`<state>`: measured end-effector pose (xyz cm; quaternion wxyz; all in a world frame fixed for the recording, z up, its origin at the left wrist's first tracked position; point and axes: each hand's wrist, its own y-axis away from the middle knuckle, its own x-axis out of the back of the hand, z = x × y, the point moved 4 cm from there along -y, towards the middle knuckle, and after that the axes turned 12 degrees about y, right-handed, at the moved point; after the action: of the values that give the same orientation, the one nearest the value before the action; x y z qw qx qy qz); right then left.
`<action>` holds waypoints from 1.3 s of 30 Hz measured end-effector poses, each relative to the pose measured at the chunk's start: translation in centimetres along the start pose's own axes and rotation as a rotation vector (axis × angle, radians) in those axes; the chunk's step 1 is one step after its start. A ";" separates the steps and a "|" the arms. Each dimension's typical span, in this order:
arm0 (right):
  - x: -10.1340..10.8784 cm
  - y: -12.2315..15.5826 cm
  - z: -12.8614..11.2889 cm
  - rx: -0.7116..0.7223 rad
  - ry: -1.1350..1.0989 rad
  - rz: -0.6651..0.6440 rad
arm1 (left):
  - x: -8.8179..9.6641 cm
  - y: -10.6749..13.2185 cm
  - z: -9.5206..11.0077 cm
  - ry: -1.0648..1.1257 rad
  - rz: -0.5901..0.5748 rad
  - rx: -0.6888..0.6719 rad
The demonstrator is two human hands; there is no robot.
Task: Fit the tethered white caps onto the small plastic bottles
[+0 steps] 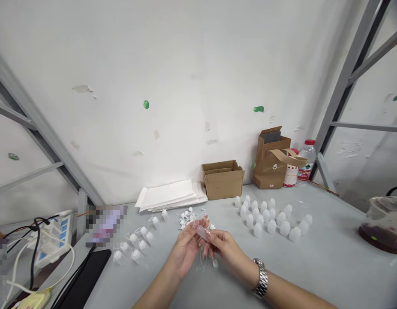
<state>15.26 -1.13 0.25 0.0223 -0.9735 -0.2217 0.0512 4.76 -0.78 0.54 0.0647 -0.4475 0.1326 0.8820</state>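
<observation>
Translucent plastic bottle [202, 233] is sitting in a narrow fingertip pinch between my left hand [185, 248] and right hand [226, 249], just above the grey table [330, 266]; I'm holding the grip light and the body steady, clear of the loose white caps [189, 217] lying just beyond.

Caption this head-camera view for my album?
Bare left hand and right hand hold a clear plastic tube over a grey table beside white plastic caps.

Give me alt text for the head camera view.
The left hand and right hand hold a small translucent bottle over a grey table. White plastic caps lie in groups on both sides; a cardboard box stands by the wall.
</observation>
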 end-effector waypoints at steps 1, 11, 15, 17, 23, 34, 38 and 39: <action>-0.1 0.0 0.0 -0.013 -0.072 -0.024 | -0.2 0.1 0.1 -0.009 -0.025 -0.003; -0.2 0.2 -0.9 0.010 -0.098 -0.043 | -0.5 0.1 0.6 -0.058 -0.054 -0.049; 0.4 0.2 -1.5 0.057 0.048 0.068 | -0.3 0.1 0.6 -0.109 -0.045 -0.085; 0.4 0.3 -1.6 0.045 0.046 0.067 | -0.5 0.2 0.6 -0.147 -0.053 -0.106; -0.1 0.5 -1.4 -0.004 -0.117 -0.056 | -1.2 0.8 0.9 -0.287 -0.087 -0.138; 0.3 0.1 -1.3 -0.035 -0.006 0.000 | -0.3 0.4 0.8 -0.205 0.050 -0.155; -0.4 0.4 -1.2 -0.077 -0.187 -0.134 | -0.6 0.5 0.4 -0.138 -0.004 -0.054; -0.4 0.4 -1.1 -0.075 -0.208 -0.122 | -0.6 0.4 0.3 -0.149 -0.007 -0.050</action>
<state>15.23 -1.64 1.36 -0.0343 -0.9478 -0.2835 0.1420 4.74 -1.08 1.26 0.0665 -0.3827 0.1037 0.9156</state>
